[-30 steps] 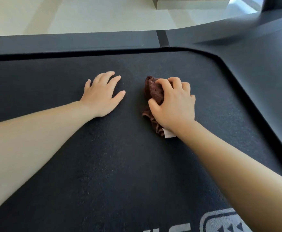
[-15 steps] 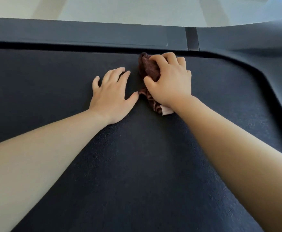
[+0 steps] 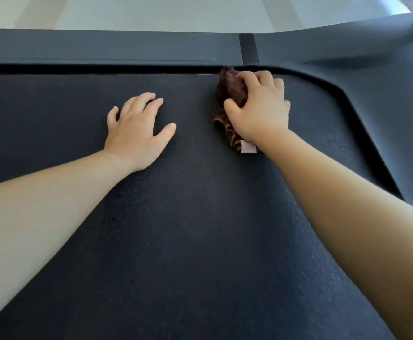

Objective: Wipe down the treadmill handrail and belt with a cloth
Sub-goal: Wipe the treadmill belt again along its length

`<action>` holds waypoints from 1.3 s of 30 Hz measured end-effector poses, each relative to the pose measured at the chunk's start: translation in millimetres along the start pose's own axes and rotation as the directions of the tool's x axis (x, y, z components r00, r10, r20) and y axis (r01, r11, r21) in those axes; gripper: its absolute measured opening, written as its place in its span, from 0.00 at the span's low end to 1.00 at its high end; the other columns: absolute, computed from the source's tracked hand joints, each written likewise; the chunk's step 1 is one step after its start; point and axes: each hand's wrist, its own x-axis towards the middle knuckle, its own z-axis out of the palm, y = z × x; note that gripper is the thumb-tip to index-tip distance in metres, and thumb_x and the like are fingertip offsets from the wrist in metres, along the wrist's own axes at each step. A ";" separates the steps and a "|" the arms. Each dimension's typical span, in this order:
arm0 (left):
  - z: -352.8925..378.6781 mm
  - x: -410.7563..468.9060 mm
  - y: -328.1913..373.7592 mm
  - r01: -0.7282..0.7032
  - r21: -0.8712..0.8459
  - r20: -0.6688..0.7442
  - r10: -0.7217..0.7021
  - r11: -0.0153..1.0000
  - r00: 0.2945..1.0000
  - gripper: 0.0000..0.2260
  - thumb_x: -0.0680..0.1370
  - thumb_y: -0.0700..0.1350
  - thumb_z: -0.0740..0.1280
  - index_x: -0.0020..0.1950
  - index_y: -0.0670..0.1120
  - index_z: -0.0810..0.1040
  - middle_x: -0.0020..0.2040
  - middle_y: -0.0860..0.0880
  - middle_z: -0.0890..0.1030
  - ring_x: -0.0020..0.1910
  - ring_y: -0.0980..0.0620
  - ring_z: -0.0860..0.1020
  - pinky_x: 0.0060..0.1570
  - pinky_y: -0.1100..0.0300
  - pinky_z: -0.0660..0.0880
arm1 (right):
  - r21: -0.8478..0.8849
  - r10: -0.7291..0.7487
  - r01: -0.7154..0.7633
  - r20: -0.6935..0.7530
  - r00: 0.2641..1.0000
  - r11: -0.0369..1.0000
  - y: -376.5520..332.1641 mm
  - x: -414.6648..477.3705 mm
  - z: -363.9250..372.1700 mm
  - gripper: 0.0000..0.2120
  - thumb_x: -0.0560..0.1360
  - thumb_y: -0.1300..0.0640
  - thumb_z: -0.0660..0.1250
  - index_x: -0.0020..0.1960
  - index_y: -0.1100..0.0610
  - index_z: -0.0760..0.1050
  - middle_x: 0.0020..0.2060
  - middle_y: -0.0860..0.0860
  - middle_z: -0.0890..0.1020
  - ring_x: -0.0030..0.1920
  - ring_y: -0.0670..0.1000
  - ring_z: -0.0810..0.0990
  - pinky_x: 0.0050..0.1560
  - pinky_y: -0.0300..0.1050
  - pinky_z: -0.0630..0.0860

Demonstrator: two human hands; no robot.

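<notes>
At the far edge of the treadmill belt [image 3: 200, 229], toward its right corner, the right hand [image 3: 259, 111] has its grip clenched around a bunched brown cloth [image 3: 232, 90]. The fingers [image 3: 264, 78] curl over the top of the wad and the thumb [image 3: 230, 105] presses into its near side, so the cloth is pinned down on the belt. The cloth's far end touches the dark gap where the belt meets the grey end cover [image 3: 102, 47], and a pale label [image 3: 247, 148] sticks out at its near end, just beside the wrist. The right forearm reaches in from the lower right. The left hand [image 3: 136, 131] lies released, palm flat on the belt, fingers slightly spread and thumb out, holding nothing, well apart from the cloth. Its forearm stretches in from the lower left.
</notes>
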 end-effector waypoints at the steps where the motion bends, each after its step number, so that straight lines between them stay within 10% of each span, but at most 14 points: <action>1: -1.5 -1.3 2.5 -0.021 -0.002 0.012 0.021 1.000 1.000 0.25 0.77 0.57 0.59 0.72 0.50 0.64 0.74 0.53 0.61 0.73 0.51 0.55 0.71 0.40 0.47 | -0.012 0.016 -0.016 -0.009 1.000 1.000 4.5 -12.3 -3.8 0.25 0.71 0.43 0.60 0.68 0.47 0.67 0.65 0.49 0.68 0.64 0.55 0.63 0.53 0.54 0.65; 7: 7.6 4.1 67.6 -0.237 -0.121 0.022 0.241 0.964 0.970 0.23 0.78 0.54 0.59 0.72 0.49 0.65 0.73 0.51 0.63 0.72 0.49 0.59 0.69 0.46 0.56 | -0.021 0.030 -0.032 -0.087 0.996 0.999 24.5 -49.1 -12.8 0.25 0.70 0.43 0.60 0.66 0.47 0.68 0.64 0.49 0.69 0.63 0.56 0.64 0.52 0.54 0.65; 29: 37.4 23.9 89.1 -0.106 0.009 -0.038 0.106 0.994 0.994 0.22 0.79 0.52 0.56 0.72 0.48 0.64 0.74 0.52 0.62 0.73 0.52 0.57 0.70 0.49 0.51 | -0.043 0.051 -0.054 -0.058 0.997 0.998 61.3 7.3 -21.8 0.25 0.71 0.43 0.60 0.67 0.46 0.67 0.64 0.50 0.68 0.62 0.55 0.64 0.49 0.52 0.64; 39: 35.6 15.4 118.7 -0.189 0.024 0.173 0.182 0.982 0.968 0.25 0.78 0.48 0.54 0.75 0.47 0.57 0.77 0.54 0.55 0.75 0.48 0.50 0.70 0.36 0.45 | -0.072 0.095 -0.106 -0.140 0.986 0.992 102.5 -45.5 -46.5 0.26 0.71 0.42 0.59 0.67 0.47 0.67 0.63 0.50 0.69 0.61 0.56 0.65 0.51 0.53 0.64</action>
